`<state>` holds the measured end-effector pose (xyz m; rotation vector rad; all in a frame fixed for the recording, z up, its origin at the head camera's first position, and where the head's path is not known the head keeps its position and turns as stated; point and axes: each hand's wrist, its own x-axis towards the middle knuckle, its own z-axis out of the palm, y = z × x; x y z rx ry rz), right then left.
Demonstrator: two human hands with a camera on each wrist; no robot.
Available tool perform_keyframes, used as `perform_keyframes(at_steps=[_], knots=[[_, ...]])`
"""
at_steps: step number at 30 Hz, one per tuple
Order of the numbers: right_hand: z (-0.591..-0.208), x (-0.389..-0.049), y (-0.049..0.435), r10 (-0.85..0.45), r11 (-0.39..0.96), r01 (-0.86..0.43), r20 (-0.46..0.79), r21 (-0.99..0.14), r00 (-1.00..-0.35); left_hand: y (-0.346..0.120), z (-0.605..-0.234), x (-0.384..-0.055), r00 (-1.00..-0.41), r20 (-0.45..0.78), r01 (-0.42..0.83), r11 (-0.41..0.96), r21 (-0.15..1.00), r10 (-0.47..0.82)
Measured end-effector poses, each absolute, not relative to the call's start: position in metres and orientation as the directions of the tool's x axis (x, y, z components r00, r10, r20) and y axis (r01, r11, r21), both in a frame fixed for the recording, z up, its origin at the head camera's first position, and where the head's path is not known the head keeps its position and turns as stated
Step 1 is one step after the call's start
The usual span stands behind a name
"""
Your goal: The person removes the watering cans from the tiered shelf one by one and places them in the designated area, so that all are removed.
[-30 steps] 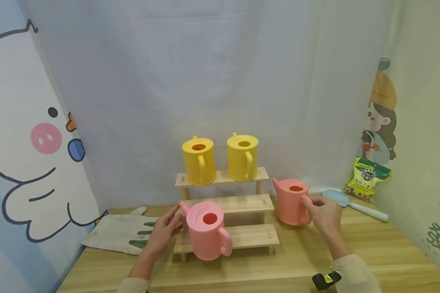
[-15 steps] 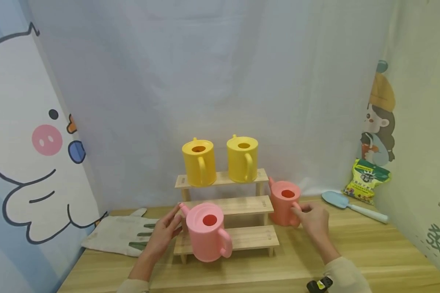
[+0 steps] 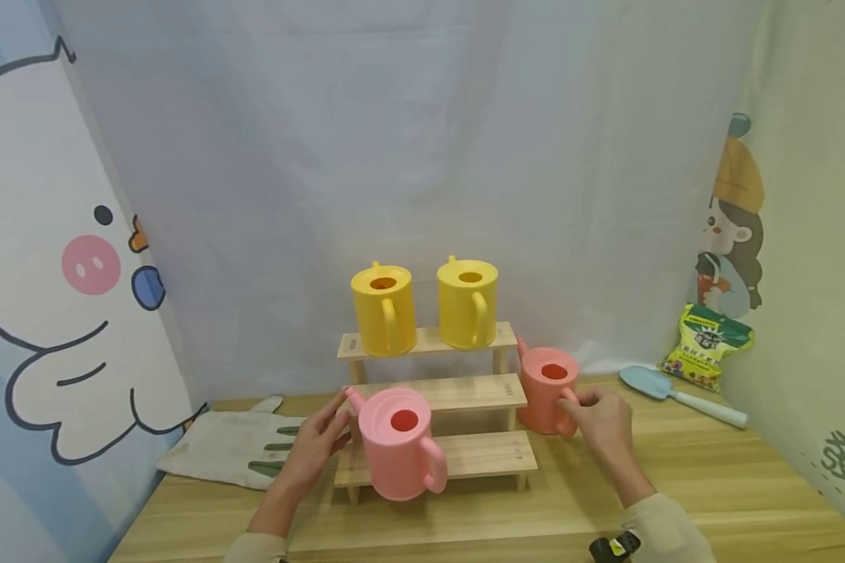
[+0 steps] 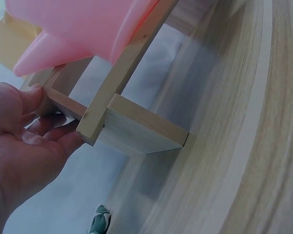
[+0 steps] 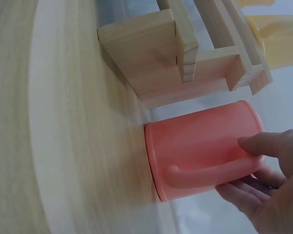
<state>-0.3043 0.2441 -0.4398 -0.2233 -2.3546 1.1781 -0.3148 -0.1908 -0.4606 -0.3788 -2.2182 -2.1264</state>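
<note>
A three-step wooden stand [image 3: 482, 452] is on the table. My left hand [image 3: 311, 450] grips its left side, thumb and fingers around the end of the step in the left wrist view. A light pink watering can [image 3: 394, 461] stands on the lowest step, spout toward that hand. With my right hand [image 3: 604, 428] I pinch the handle of a coral watering can [image 5: 200, 141]. This can is upright at the stand's right side, its base on the table in the right wrist view. Two yellow watering cans [image 3: 382, 324] [image 3: 458, 317] sit on the top step.
A pale glove [image 3: 218, 447] with green stripes lies left of the stand. To the right are a light blue trowel [image 3: 697, 403] and a green-and-yellow packet [image 3: 704, 348] against the curtain. A white curtain [image 3: 267, 195] hangs behind the stand.
My right hand has moved left with the coral watering can, bringing it up beside the stand, and has since stayed there. The left hand and the other cans have kept their places.
</note>
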Motion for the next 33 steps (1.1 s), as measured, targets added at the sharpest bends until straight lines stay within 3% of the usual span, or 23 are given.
perform_keyframes(at_steps=[6,14,18,25,33], knots=[[-0.432,-0.301,0.247,0.361,0.598,-0.044,0.318,-0.800,-0.877,-0.190,-0.459,-0.315,-0.969,0.204,0.211,0.035,0.977,0.142],[-0.411,-0.293,0.250,0.363,0.628,-0.144,0.452,-0.765,-0.815,-0.190,-0.459,-0.314,-0.969,0.202,0.212,0.060,0.975,0.144],[-0.397,-0.285,0.245,0.341,0.587,-0.202,0.465,-0.784,-0.817,-0.190,-0.459,-0.315,-0.967,0.204,0.214,0.053,0.975,0.151],[-0.376,-0.266,0.219,0.140,0.419,-0.362,0.453,-0.833,-0.881,-0.190,-0.458,-0.316,-0.968,0.201,0.211,0.054,0.976,0.151],[-0.371,-0.247,0.179,-0.044,0.223,-0.516,0.521,-0.827,-0.853,-0.190,-0.459,-0.314,-0.969,0.198,0.208,0.058,0.976,0.145]])
